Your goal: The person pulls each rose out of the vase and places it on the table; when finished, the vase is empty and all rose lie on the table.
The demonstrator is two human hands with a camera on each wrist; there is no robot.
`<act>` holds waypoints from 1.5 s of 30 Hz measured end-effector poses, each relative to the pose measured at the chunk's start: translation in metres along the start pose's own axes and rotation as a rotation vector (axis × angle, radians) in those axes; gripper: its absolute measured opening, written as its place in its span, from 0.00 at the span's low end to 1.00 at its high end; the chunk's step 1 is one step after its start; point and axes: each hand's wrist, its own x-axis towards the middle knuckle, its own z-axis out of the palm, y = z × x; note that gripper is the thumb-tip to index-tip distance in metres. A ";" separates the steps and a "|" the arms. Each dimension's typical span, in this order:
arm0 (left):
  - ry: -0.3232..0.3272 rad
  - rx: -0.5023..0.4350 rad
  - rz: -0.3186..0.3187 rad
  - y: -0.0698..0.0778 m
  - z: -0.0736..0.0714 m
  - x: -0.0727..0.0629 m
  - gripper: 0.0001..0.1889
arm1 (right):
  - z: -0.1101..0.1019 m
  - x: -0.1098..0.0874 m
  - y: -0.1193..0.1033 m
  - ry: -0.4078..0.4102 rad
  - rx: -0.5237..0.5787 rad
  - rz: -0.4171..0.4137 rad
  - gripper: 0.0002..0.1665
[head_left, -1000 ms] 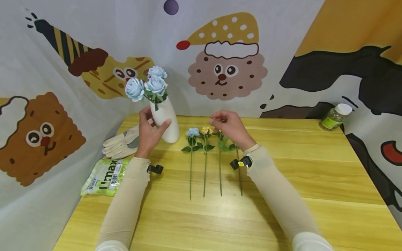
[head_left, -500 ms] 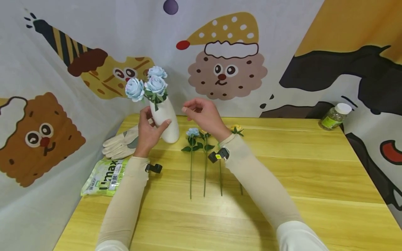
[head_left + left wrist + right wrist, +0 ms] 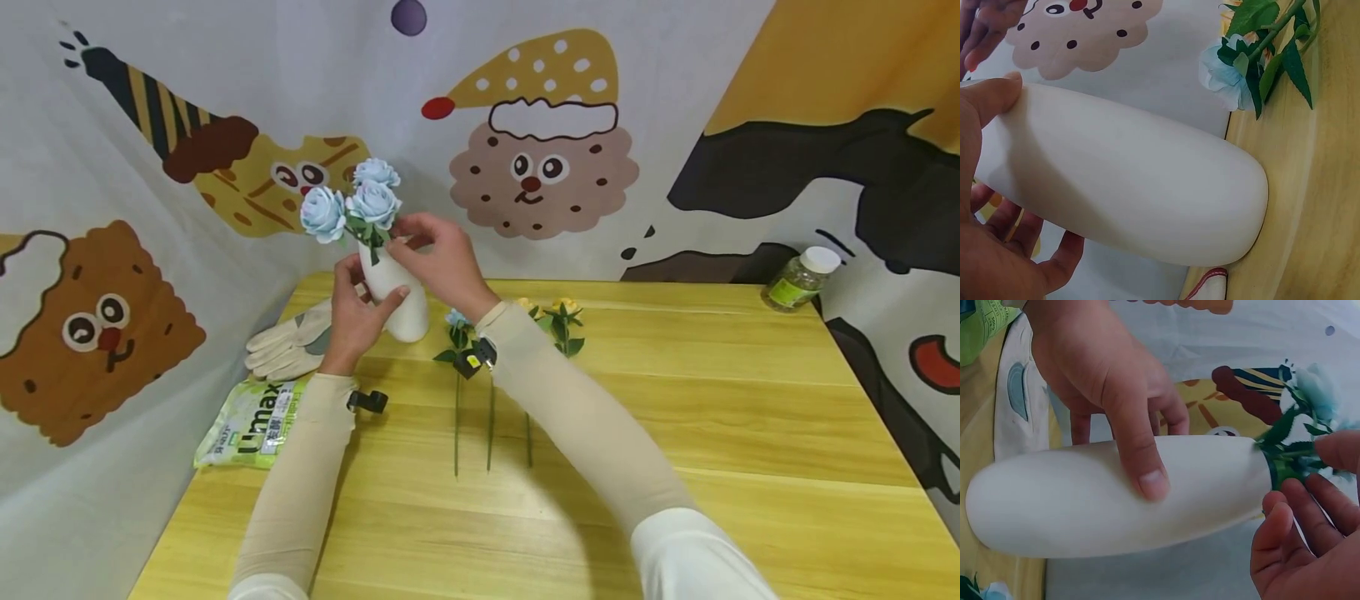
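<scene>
My left hand (image 3: 356, 321) grips the white vase (image 3: 401, 296) by its side, thumb across the front and fingers behind. The vase leans slightly left, its base on the table. Three pale blue artificial roses (image 3: 373, 202) stand in it. At the vase mouth, my right hand (image 3: 442, 258) has its fingers bent around the leaves and stems (image 3: 1282, 459); whether it pinches a stem is unclear. More single-stem roses lie in a row below my right arm: a blue rose (image 3: 456, 319) and yellow roses (image 3: 566, 308), partly hidden by the arm.
Left of the vase lie pale work gloves (image 3: 288, 346) and a green-and-white plastic bag (image 3: 243, 425). A clear jar with a white lid (image 3: 798, 282) stands at the table's far right. A printed cloth (image 3: 540, 192) hangs behind the wooden table (image 3: 750, 400).
My right hand has moved left from above the lying roses to the vase mouth, nothing visible in it on the way. My left hand and the vase have stayed in place.
</scene>
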 end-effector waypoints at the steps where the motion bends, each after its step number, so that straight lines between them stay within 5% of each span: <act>1: -0.001 0.002 -0.003 0.000 0.000 0.000 0.42 | 0.002 0.002 0.000 -0.007 -0.013 0.004 0.19; 11: 0.010 -0.004 0.010 -0.003 -0.001 0.002 0.43 | 0.015 0.014 0.002 -0.091 -0.133 0.008 0.11; 19: 0.007 -0.002 -0.006 -0.002 0.002 0.003 0.41 | 0.013 0.016 -0.003 -0.042 -0.151 -0.003 0.10; 31: -0.009 -0.025 -0.011 -0.001 -0.001 0.000 0.43 | 0.005 0.014 -0.016 0.106 0.033 -0.001 0.19; 45: -0.004 -0.005 -0.004 -0.005 0.000 0.001 0.43 | -0.018 0.008 -0.010 0.362 0.345 -0.214 0.13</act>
